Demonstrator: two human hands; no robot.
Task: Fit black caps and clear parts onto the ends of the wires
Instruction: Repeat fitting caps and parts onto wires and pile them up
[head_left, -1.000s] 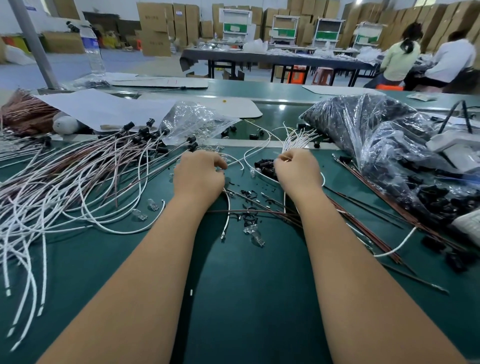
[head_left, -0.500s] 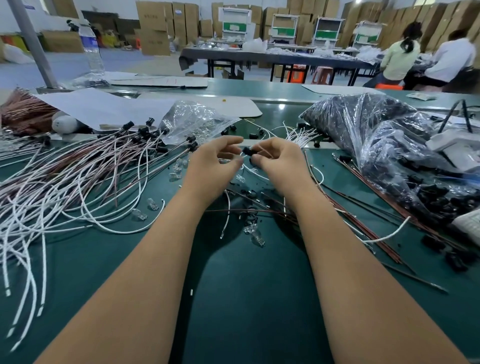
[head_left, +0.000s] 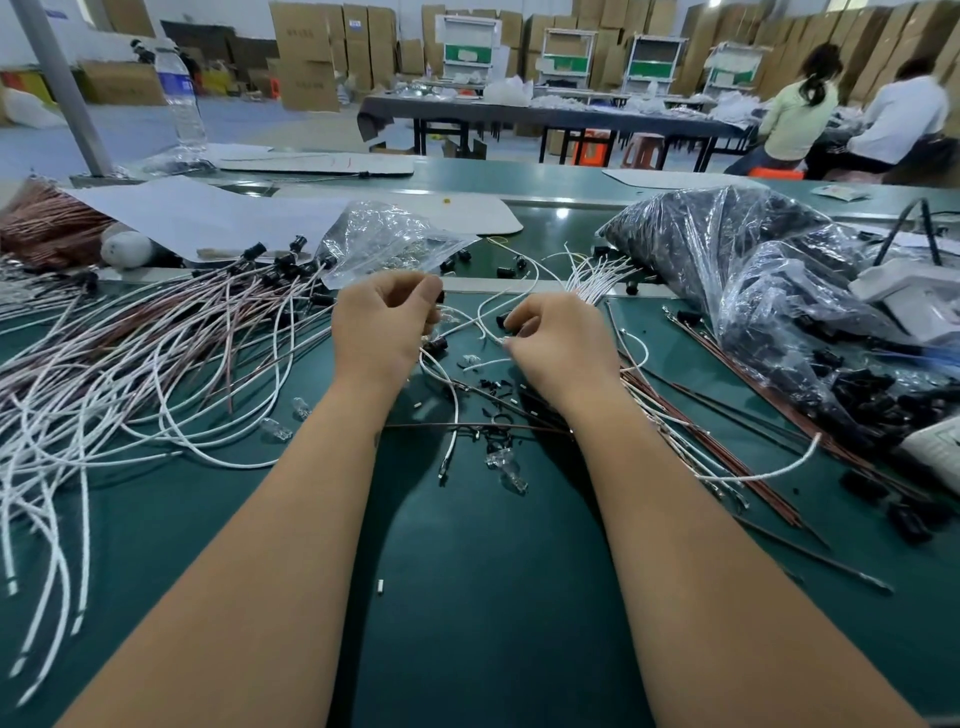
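White wire (head_left: 488, 317), thin, limp and best pinched near its tip, is held before the clear bag (head_left: 384, 244) by both curled hands, left (head_left: 376, 332) and right (head_left: 561, 353).

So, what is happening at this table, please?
A person is assembling wires at a green table. The left hand and the right hand each have curled fingers on thin white wires, with a black cap between them. Finished capped wires lie on the left; a bag of black caps sits right.
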